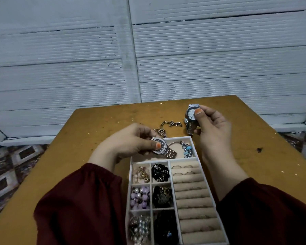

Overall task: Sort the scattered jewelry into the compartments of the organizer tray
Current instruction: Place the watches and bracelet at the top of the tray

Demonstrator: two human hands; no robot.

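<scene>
A white organizer tray [200,171] with beige lining lies on the table in front of me. My left hand [131,140] holds a dark-faced steel watch [163,149] over the tray's far long compartment, beside a blue-beaded charm bracelet [186,149]. My right hand [212,126] holds a white-faced steel watch [191,117] upright above the table, past the tray's far right corner. A chunky chain necklace [163,129] lies on the table just beyond the tray. Small compartments hold pink, black, purple and pearl beaded pieces; a few rings [183,169] sit in the ring rolls.
The worn yellow-brown table [99,124] stretches to left and right of the tray, with a dark spot [259,149] at the right. A pale ribbed wall [148,50] stands right behind the far edge. Patterned floor [11,165] shows at both sides.
</scene>
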